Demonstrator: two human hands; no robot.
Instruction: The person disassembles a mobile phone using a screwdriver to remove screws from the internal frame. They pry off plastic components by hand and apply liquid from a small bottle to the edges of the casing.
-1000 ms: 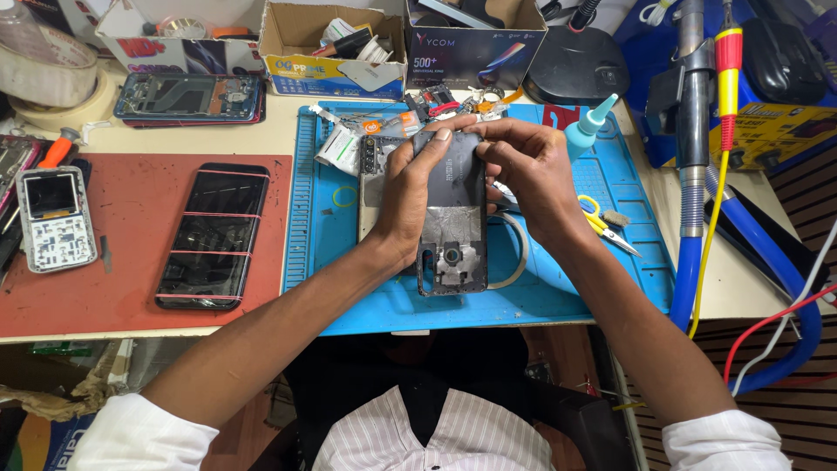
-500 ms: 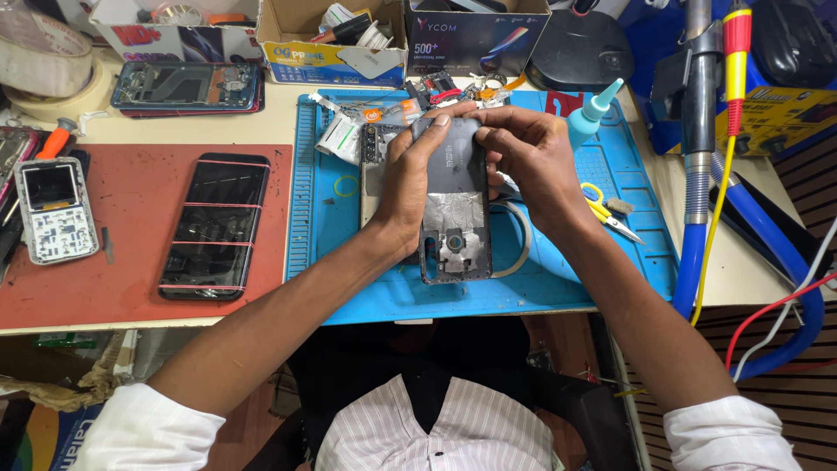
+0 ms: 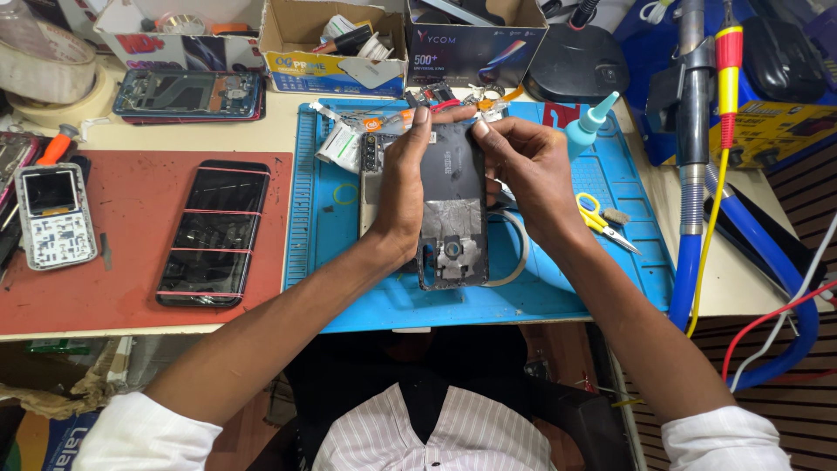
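Both hands are on the opened phone (image 3: 452, 205) above the blue mat (image 3: 558, 288). Left hand (image 3: 403, 196) has a firm grip along its side, right hand (image 3: 530, 166) pinches the top corner.

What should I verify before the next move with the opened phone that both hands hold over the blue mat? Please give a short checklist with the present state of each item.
1. Left hand grips the left edge of the opened phone: ok.
2. Right hand holds the right edge near the top, one of its fingers on the upper corner: ok.
3. Phone is over the blue mat, not past the table edge: ok.
4. Scissors lie on the mat close beside the right wrist: not ok.
5. Teal-capped bottle stands upright just behind the right hand, easy to knock: not ok.
6. Loose screws or small parts inside the phone: cannot tell.
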